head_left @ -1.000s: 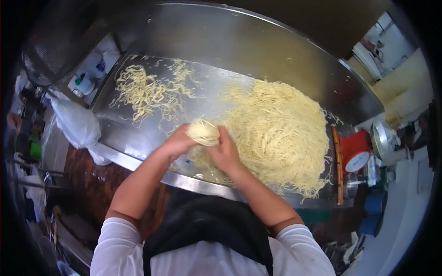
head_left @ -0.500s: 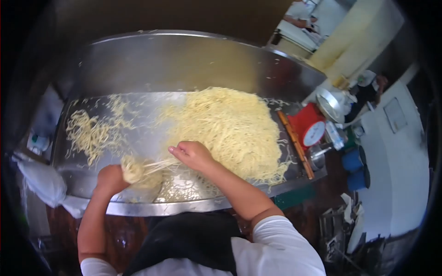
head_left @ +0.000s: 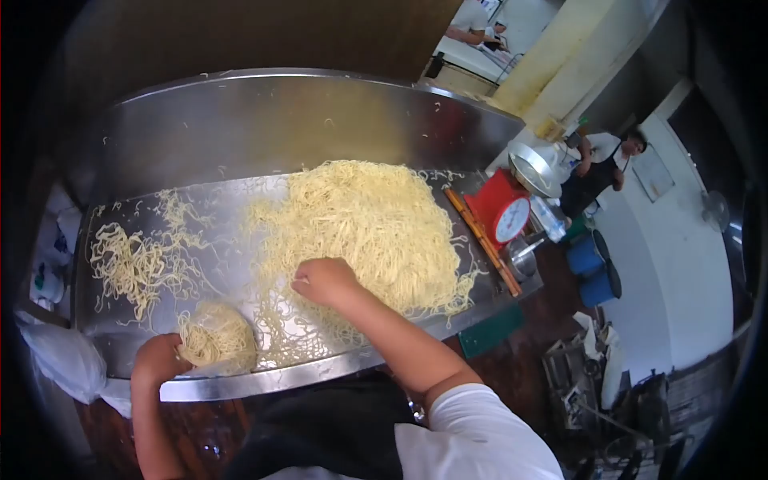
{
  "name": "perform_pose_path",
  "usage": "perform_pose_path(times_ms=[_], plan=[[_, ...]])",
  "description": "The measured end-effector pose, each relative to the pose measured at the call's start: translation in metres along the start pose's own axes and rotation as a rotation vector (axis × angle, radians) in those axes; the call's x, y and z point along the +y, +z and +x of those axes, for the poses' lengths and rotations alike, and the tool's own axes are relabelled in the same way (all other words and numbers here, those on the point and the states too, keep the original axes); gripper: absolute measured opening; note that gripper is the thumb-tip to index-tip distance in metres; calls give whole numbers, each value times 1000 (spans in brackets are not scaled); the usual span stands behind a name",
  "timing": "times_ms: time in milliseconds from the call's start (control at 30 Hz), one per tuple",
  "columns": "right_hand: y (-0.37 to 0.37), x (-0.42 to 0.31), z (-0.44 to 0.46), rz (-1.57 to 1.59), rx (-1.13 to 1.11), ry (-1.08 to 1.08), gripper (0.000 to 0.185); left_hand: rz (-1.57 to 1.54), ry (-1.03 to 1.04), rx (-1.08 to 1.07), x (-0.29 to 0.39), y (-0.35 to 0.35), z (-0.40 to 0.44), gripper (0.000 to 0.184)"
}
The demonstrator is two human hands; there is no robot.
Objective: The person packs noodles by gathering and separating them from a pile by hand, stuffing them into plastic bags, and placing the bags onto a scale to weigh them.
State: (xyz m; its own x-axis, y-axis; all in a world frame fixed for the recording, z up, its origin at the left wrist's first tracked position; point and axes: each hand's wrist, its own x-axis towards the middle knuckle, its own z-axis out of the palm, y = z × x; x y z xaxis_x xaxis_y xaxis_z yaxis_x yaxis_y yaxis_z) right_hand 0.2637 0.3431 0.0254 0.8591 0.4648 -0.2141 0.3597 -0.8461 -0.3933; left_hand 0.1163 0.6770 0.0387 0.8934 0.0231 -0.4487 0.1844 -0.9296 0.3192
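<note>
My left hand [head_left: 160, 358] is at the front left of the steel tray [head_left: 232, 200], with its fingers against a rounded bundle of noodles [head_left: 216, 336]; the fingers are partly hidden. Clear plastic shows along the bundle's lower edge. My right hand [head_left: 326, 282] is curled over the front left part of the large noodle heap [head_left: 376, 224]; whether noodles are between its fingers is hidden. A smaller loose clump of noodles [head_left: 124, 264] lies at the tray's left. Scattered strands lie between the bundle and the heap.
To the right of the heap are wooden sticks [head_left: 484, 244], a red scale [head_left: 498, 210], a metal bowl [head_left: 534, 170] and a pot [head_left: 524, 256]. White plastic bags [head_left: 64, 360] hang at the left corner. A person [head_left: 596, 172] stands at the back right, near blue bins [head_left: 592, 268].
The bundle was between both hands, then moved left and down with my left hand onto the tray's front left. My right hand has parted from it and moved to the heap's edge. The view has shifted.
</note>
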Motion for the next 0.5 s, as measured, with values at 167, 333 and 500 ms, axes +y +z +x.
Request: perform_pose_path(times_ms=[167,333,500], plan=[[-13,92,-49,-97,93,272,22,-259,88,205,-7,59,22,37],[-69,152,-120,-126,200,151,22,-263,-155,415,18,80,13,34],[-117,231,-240,341,-1005,561,24,-69,-284,425,16,90,3,31]])
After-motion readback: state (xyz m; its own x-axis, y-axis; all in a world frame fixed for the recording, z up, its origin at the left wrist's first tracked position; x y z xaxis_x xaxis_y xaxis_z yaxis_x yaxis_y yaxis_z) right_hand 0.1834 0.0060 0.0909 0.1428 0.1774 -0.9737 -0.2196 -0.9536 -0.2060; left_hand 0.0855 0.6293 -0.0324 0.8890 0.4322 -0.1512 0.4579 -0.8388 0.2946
